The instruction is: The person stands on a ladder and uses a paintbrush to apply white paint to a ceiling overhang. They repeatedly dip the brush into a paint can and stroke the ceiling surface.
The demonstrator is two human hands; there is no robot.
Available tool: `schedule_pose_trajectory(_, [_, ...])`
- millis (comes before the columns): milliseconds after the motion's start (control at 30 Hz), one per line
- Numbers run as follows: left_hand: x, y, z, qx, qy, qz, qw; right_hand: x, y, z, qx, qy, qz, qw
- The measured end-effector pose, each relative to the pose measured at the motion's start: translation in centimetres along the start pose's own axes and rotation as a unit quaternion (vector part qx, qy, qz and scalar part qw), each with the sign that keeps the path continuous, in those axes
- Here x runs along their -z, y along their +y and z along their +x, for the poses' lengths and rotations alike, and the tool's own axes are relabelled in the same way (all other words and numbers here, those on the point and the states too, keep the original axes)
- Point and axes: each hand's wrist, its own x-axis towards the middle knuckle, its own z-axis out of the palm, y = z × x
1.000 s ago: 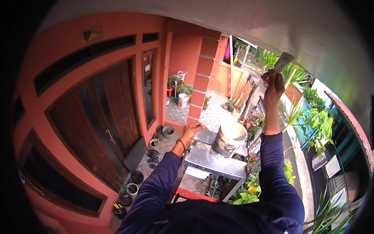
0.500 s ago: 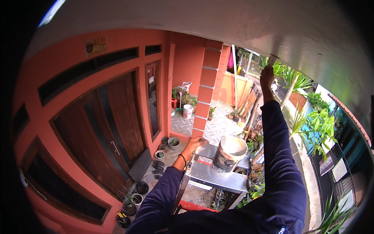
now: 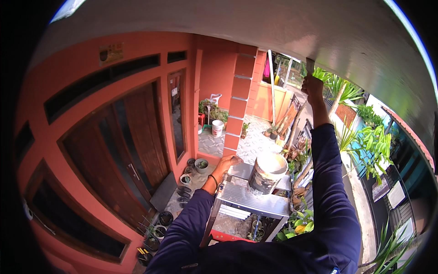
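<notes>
Raised high on the right, my right hand (image 3: 313, 86) is closed around a putty knife (image 3: 310, 65). The blade meets the underside of the grey overhang (image 3: 273, 43), near its outer edge. Lower down, my left hand (image 3: 224, 167) has curled fingers at the left side of a metal stepladder (image 3: 251, 203); its fingertips are partly hidden. On the ladder's top stands a bucket (image 3: 267, 176), pale inside and smeared dark and white outside, just right of my left hand.
At left runs an orange wall with a brown wooden door (image 3: 116, 160). Potted plants (image 3: 201, 165) line its foot. A white bucket (image 3: 217, 128) stands on the tiled floor beyond. Leafy plants (image 3: 376, 146) and a dark gate (image 3: 388, 201) are on the right.
My right hand and the putty knife have moved a little left along the overhang, and the wrist has turned. My left hand stays at the stepladder. The whole view has shifted slightly.
</notes>
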Motion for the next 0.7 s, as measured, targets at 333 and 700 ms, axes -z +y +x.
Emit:
schedule_pose_trajectory(333, [-0.3, 0.4, 0.0, -0.005, 0.016, 0.034, 0.999, -5.5, -4.2, -17.3, 0.197, 0.008, -0.025, 0.980])
schedule_pose_trajectory(700, [-0.6, 0.6, -0.4, 0.046, 0.016, -0.028, 0.998, -10.2, 2.4, -1.4, 0.341, 0.034, -0.182, 0.921])
